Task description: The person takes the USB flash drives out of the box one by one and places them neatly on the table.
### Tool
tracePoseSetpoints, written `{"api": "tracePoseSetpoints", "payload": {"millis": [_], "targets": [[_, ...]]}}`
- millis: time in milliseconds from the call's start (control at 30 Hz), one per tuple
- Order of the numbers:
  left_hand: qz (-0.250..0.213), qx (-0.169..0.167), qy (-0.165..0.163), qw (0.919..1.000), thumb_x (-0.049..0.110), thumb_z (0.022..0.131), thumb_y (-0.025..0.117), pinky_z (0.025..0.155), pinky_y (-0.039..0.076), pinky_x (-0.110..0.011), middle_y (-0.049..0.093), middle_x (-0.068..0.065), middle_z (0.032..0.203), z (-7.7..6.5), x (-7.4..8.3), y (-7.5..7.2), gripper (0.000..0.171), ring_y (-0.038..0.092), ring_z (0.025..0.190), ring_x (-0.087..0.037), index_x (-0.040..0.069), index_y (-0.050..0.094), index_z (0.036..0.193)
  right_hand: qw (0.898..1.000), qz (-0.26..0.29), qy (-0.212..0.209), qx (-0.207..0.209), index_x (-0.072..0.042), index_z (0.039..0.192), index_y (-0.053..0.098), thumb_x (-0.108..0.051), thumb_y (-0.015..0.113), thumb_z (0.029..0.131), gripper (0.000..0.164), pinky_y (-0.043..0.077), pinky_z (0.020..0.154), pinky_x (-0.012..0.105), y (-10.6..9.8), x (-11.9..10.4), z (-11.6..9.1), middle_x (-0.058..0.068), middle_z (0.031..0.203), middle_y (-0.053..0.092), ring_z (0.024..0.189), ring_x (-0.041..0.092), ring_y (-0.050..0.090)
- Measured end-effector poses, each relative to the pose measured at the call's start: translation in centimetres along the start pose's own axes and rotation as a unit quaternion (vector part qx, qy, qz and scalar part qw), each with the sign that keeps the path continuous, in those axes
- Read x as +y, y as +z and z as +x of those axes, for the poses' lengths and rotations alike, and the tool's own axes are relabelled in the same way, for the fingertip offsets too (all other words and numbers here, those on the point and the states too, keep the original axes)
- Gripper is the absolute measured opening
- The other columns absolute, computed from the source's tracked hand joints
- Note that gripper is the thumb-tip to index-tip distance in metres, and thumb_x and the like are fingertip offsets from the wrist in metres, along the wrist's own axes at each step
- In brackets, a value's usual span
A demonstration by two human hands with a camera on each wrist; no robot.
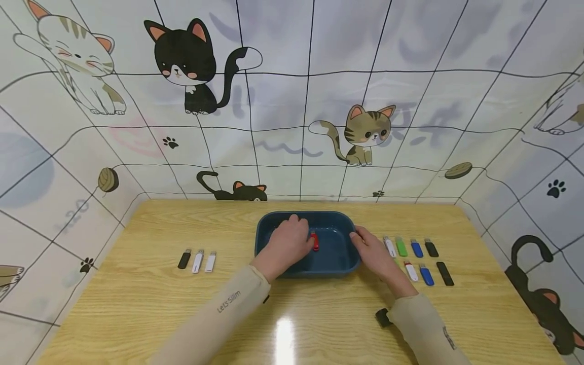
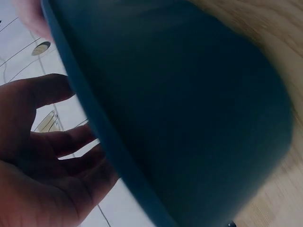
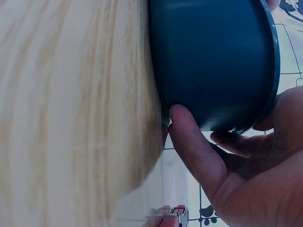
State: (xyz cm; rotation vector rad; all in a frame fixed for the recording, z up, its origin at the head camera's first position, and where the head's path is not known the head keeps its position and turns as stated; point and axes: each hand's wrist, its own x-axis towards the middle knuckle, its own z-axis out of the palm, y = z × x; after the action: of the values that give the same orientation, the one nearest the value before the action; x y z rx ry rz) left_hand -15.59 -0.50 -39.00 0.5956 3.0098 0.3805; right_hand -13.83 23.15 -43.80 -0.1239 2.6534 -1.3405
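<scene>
A dark blue plastic bin (image 1: 335, 268) sits at the middle of the wooden table. My left hand (image 1: 288, 242) reaches over its near wall with bent fingers, right beside a red USB flash drive (image 1: 315, 242) inside. In the left wrist view the bin's wall hides that hand's fingertips, so I cannot tell whether they hold anything. My right hand (image 1: 371, 251) grips the bin's right end. The right wrist view shows a finger (image 3: 187, 130) against the bin's outer wall (image 3: 213, 66), with other fingers at the rim.
Left of the bin lie a black flash drive (image 1: 184, 258) and two white ones. At right, several more lie in two rows, including a green one (image 1: 401, 247), a blue one (image 1: 426, 275) and a black one (image 1: 444, 274). A cat-print cloth (image 1: 283, 101) hangs behind the table.
</scene>
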Motion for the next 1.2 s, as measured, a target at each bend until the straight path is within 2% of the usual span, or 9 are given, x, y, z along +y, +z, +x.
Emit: {"api": "tracePoseSetpoints", "payload": {"millis": [100,167,300,500,733,900,1133,1200], "targets": [[-0.007,-0.013,0.001,0.9999,0.026,0.1,0.067,0.06,0.052,-0.033,0.056,-0.011,0.084,0.9,0.4,0.6,0.026,0.054,0.07,-0.023,0.002,0.066,0.09,1.0,0.002,-0.001,-0.001,0.003,0.157,0.035,-0.035,0.035,0.114,0.057,0.034,0.116,0.062,0.0,0.0,-0.1,0.028,0.157,0.041,0.146,0.046,0.037],[-0.003,-0.023,0.001,0.9997,0.024,0.099,0.068,0.061,0.053,-0.033,0.058,-0.011,0.084,1.5,0.6,0.9,0.025,0.055,0.072,-0.023,0.002,0.066,0.09,1.0,0.0,-0.002,0.0,0.003,0.157,0.035,-0.035,0.035,0.114,0.058,0.034,0.116,0.062,0.0,0.0,-0.1,0.028,0.157,0.041,0.146,0.047,0.036],[0.014,-0.035,0.005,0.9993,0.025,0.099,0.068,0.066,0.059,-0.037,0.065,-0.013,0.089,2.5,1.3,1.4,0.025,0.062,0.075,-0.024,0.001,0.072,0.094,1.0,-0.005,-0.007,0.003,0.003,0.157,0.036,-0.034,0.035,0.114,0.057,0.034,0.116,0.061,-0.2,0.2,-0.1,0.029,0.157,0.041,0.146,0.047,0.037],[0.033,-0.046,0.005,0.9984,0.03,0.099,0.069,0.078,0.062,-0.038,0.074,-0.007,0.087,3.6,2.0,2.2,0.028,0.068,0.078,-0.021,0.004,0.078,0.097,1.0,-0.001,-0.005,0.007,0.003,0.156,0.037,-0.033,0.036,0.114,0.056,0.034,0.116,0.062,-0.3,0.4,-0.1,0.029,0.156,0.042,0.145,0.047,0.037],[0.025,-0.068,-0.036,0.9968,0.033,0.099,0.071,0.083,0.062,-0.039,0.074,-0.005,0.086,4.0,1.6,3.0,0.029,0.067,0.077,-0.019,0.005,0.081,0.099,1.0,0.009,-0.01,0.0,0.002,0.156,0.037,-0.036,0.037,0.114,0.057,0.034,0.116,0.061,0.0,0.6,0.3,0.028,0.156,0.042,0.146,0.046,0.037],[0.025,-0.067,-0.038,0.9967,0.034,0.098,0.072,0.085,0.062,-0.039,0.075,-0.006,0.09,4.3,1.4,3.4,0.032,0.067,0.08,-0.02,0.004,0.081,0.102,1.0,0.004,-0.008,0.004,0.001,0.156,0.038,-0.035,0.036,0.114,0.056,0.034,0.116,0.061,0.0,0.5,0.3,0.027,0.156,0.043,0.146,0.045,0.038],[0.028,-0.054,-0.038,0.9974,0.034,0.096,0.074,0.08,0.062,-0.038,0.075,-0.006,0.087,4.6,1.4,3.5,0.03,0.07,0.083,-0.022,0.005,0.082,0.096,1.0,0.004,-0.005,0.002,0.0,0.157,0.038,-0.036,0.036,0.114,0.057,0.034,0.116,0.061,0.0,0.6,0.3,0.027,0.157,0.042,0.146,0.045,0.038],[0.031,-0.054,-0.037,0.9974,0.034,0.096,0.075,0.08,0.062,-0.038,0.076,-0.006,0.09,4.7,1.4,3.6,0.029,0.07,0.084,-0.022,0.005,0.081,0.099,1.0,0.004,-0.007,0.001,0.001,0.157,0.037,-0.036,0.035,0.114,0.057,0.034,0.116,0.061,0.1,0.6,0.4,0.027,0.157,0.042,0.146,0.045,0.037]]}}
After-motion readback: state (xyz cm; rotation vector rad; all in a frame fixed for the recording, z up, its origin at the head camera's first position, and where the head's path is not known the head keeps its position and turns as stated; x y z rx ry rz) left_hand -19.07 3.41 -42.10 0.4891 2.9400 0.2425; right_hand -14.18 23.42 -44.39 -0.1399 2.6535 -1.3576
